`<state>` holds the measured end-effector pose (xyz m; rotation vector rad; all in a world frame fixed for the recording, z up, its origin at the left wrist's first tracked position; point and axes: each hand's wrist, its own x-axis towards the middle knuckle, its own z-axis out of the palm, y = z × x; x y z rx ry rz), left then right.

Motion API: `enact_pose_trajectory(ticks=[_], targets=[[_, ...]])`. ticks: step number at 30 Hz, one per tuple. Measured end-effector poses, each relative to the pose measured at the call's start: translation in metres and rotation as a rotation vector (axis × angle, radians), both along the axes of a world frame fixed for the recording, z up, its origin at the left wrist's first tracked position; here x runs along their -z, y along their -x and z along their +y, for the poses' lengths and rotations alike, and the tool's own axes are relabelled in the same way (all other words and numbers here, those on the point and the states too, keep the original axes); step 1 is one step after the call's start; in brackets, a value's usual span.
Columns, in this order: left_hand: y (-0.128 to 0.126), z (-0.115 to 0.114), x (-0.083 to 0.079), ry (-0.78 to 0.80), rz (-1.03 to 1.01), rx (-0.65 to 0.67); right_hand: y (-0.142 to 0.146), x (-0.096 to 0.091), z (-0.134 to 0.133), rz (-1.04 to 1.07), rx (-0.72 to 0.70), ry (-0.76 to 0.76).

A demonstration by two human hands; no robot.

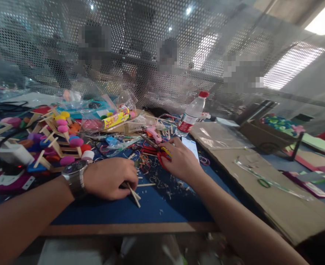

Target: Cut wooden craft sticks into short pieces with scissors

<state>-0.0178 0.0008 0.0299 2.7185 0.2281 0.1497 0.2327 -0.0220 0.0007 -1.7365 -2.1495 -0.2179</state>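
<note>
My left hand [109, 178], with a watch on the wrist, rests on the blue table top [162, 206], its fingers closed around thin wooden sticks [133, 193] that poke out toward me. My right hand [180, 158] lies further back, fingers curled over red-handled scissors [154, 147] whose blades point left. Loose rubber bands [144, 160] and wood shavings lie between the two hands.
Stick-and-foam models [54, 140] crowd the left side beside a white charger [14, 154]. A pink glue gun [154, 133], plastic bags, a water bottle [191, 114] and a phone [191, 146] sit behind. Cardboard sheets [261, 173] cover the right. Other people sit beyond a perforated screen.
</note>
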Motion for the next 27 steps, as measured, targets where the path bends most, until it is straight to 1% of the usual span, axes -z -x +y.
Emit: enact_pose_trajectory(ticks=[3,4,6,8,9,11,16,22,24,27], targets=[[0.000,0.000,0.001,-0.023,0.011,0.004,0.006,-0.005,-0.006,0.077,-0.200,-0.049],[0.000,0.000,0.002,-0.035,0.020,0.007,0.010,-0.007,-0.009,0.100,-0.269,-0.027],[0.000,0.000,0.005,-0.055,0.039,0.023,0.017,-0.012,-0.015,0.096,-0.421,0.126],[0.000,0.001,0.007,-0.080,0.029,0.044,0.025,-0.015,-0.021,0.039,-0.500,0.279],[0.000,0.001,0.008,-0.085,0.027,0.046,0.028,-0.015,-0.024,0.017,-0.515,0.328],[0.000,0.002,0.008,-0.063,0.055,0.047,0.033,-0.016,-0.026,-0.002,-0.520,0.377],[0.000,0.005,0.003,0.065,0.075,-0.002,0.035,-0.020,-0.028,-0.013,-0.554,0.404],[0.000,0.009,0.000,0.225,-0.023,-0.047,0.034,-0.024,-0.030,-0.027,-0.602,0.478],[0.000,0.010,0.000,0.233,-0.043,-0.064,0.036,-0.024,-0.031,-0.053,-0.596,0.481],[-0.001,0.012,0.002,0.200,-0.032,-0.094,0.039,-0.023,-0.033,-0.124,-0.545,0.464]])
